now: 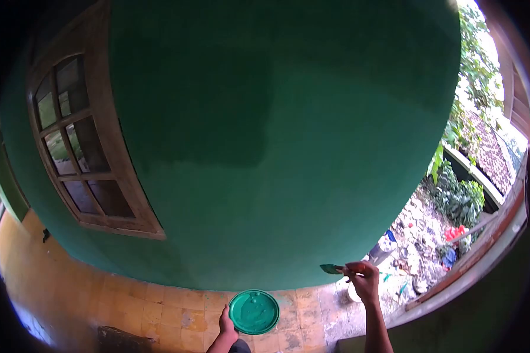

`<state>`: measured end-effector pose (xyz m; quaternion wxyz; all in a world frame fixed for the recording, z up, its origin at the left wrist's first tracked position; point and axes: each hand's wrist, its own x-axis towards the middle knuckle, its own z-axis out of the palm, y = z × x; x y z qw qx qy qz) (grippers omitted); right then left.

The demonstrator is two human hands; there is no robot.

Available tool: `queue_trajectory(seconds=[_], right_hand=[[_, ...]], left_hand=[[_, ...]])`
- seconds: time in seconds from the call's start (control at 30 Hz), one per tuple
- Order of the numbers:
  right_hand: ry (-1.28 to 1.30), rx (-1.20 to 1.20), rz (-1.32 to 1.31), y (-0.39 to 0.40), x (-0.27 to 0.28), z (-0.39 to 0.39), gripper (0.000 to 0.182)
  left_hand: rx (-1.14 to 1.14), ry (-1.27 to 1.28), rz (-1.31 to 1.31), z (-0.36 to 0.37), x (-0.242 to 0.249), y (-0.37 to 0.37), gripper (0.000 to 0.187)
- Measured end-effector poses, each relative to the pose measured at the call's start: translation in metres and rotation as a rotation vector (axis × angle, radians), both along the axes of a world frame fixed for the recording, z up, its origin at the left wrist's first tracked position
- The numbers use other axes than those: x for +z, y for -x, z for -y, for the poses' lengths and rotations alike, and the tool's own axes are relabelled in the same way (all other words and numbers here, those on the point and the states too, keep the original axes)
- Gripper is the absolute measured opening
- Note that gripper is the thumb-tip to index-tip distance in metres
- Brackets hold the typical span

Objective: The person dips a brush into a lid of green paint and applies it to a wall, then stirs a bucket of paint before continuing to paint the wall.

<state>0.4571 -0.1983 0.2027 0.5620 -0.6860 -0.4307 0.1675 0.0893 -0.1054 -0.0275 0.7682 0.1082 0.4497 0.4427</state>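
My left hand (227, 325) grips the left side of a round paint container (254, 312) with wet green paint inside, held low in front of me. How deep the container is cannot be made out from above. In my right hand (364, 277) is a paintbrush (331, 269), its green-coated bristles pointing left, close in front of the lower part of the wall. The green wall (335, 176) fills most of the view. A darker green patch (218, 112) with a fairly straight lower edge covers its upper left part.
A wooden-framed window (103, 141) is set in the wall at left. Worn yellowish floor tiles (147, 309) run along the wall's foot. At right, rubble-strewn ground (415, 247) and plants (456, 188) lie beyond a low ledge (471, 265). A dark object (121, 340) sits at the bottom left.
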Motion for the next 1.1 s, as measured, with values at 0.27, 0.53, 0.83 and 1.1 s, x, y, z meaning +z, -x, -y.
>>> queue_trajectory(seconds=[0.27,0.53,0.83,1.1], right_hand=[[0.055,0.336,0.286,0.019,0.110,-0.130,0.017],[-0.385,0.461,0.979,0.038,0.246,-0.203,0.031],[-0.935,0.219,1.210,0.036,0.326,-0.262,0.020],[-0.915,0.132,1.329,0.028,0.311,-0.260,0.020]], left_hand=[[0.066,-0.031,-0.030,-0.057,-0.023,0.009,0.051],[-0.050,-0.132,0.011,-0.123,-0.003,0.009,0.059],[0.012,-0.248,0.102,-0.146,0.025,-0.006,0.054],[-0.021,-0.276,0.215,-0.146,0.073,-0.030,0.065]])
